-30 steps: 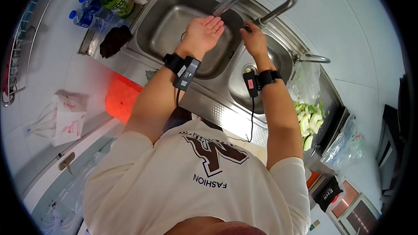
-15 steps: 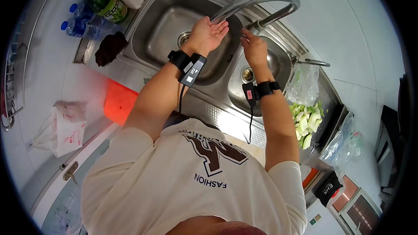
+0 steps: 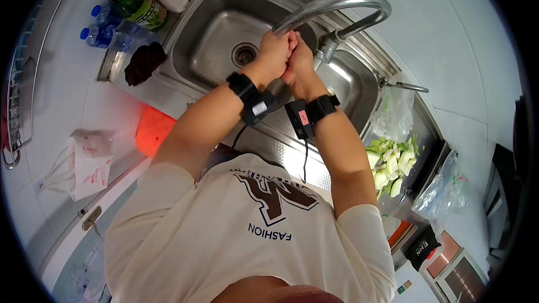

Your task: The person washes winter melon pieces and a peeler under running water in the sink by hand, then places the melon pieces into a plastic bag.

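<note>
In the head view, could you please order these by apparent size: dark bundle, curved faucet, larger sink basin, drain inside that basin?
1. Larger sink basin, though partly covered
2. Curved faucet, perhaps enlarged by nearness
3. Dark bundle
4. Drain

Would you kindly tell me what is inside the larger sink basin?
In the larger basin, a round drain shows. The left hand and right hand cover part of the basin; what lies beneath cannot be seen.

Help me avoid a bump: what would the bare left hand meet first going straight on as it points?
The bare right hand, which it touches; beyond, the curved silvery metal faucet crosses that line in the picture, though depth is unclear.
</note>
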Tool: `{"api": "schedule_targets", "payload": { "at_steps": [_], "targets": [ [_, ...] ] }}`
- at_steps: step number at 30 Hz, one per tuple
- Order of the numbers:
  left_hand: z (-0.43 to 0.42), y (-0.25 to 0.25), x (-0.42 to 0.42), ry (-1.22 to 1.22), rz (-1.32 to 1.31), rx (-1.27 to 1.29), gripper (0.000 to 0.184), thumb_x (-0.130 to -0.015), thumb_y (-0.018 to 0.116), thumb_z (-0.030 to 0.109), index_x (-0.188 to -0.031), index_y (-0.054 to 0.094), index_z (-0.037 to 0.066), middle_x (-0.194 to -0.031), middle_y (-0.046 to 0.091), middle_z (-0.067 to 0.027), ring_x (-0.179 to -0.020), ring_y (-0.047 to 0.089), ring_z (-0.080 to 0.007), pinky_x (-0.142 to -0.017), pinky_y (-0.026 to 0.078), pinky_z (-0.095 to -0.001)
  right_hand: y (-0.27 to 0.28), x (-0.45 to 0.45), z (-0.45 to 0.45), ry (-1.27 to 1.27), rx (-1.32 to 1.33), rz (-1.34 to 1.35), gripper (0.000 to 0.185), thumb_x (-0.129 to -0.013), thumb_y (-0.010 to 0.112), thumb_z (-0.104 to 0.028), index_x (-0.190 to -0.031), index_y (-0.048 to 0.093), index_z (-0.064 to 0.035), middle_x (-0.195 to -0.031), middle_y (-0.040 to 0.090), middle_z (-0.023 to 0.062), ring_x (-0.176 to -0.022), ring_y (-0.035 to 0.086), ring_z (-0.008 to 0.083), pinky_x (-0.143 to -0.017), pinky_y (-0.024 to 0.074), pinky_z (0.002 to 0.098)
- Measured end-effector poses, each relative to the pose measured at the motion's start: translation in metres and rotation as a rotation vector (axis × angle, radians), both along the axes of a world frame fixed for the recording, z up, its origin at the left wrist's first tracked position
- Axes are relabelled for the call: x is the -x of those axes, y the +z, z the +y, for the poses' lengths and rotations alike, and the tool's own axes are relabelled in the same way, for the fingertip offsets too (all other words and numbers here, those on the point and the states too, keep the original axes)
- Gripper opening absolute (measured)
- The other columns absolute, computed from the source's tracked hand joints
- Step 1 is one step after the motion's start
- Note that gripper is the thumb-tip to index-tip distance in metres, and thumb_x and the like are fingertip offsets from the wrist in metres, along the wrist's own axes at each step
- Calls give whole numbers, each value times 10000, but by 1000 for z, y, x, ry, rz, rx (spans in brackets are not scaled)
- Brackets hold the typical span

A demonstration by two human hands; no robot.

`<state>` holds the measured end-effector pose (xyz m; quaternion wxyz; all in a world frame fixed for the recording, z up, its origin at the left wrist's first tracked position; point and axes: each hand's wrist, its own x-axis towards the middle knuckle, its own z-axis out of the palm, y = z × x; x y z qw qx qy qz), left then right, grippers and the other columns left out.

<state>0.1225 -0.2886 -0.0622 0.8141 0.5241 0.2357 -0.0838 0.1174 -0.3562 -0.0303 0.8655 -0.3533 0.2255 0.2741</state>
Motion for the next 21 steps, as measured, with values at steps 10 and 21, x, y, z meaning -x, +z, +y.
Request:
{"api": "schedule_targets", "payload": {
  "at_steps": [10, 21],
  "targets": [
    [29, -22, 23, -100, -558, -906, 323, -940, 450, 289, -1067, 598, 32, -919, 633, -149, -835, 601, -260, -743, 460, -337, -3, 2, 32, 94, 38, 46, 363, -949, 407, -373, -987, 620, -80, -975, 644, 95, -901, 612, 244, -800, 484, 345],
    [42, -51, 23, 247, 48, 834, 205, -861, 606, 268, -793, 549, 83, -839, 586, -45, -814, 562, -152, -715, 458, -298, -38, -4, 25, 659, 1325, -755, 227, -854, 511, -210, -993, 630, -77, -1039, 633, 137, -882, 625, 280, -736, 479, 375]
  ]
}}
